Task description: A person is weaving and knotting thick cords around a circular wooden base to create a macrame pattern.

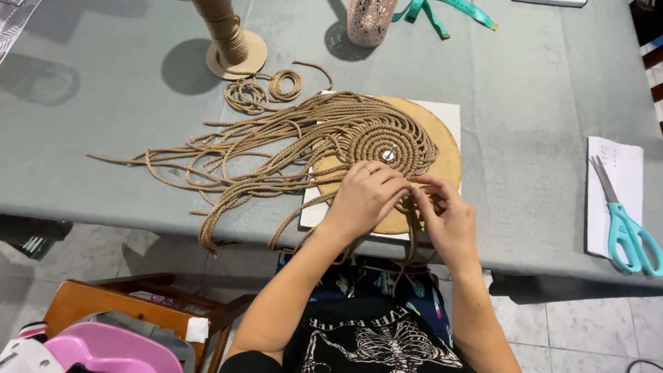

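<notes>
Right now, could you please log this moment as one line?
left hand: pinching cords | right hand: pinching cords | work: coiled rope mat on round board | scissors: right, untouched

Single head cam, looking steeply down and forward over the worktop (103, 138) near edge, close range; own lap and floor fill frame bottom.

Rectangular table, grey-green cloth cover (124, 131). Lying directly on it: white square board (447, 112) under round wooden disc; loose tan braided cords (207, 162) fanned left; two small tan cord coils (266, 90); cord spool on round cardboard base (231, 45); pink perforated cup (369, 21); teal measuring tape (449, 10); white paper sheet (618, 166) bearing teal-handled scissors (625, 224).
</notes>
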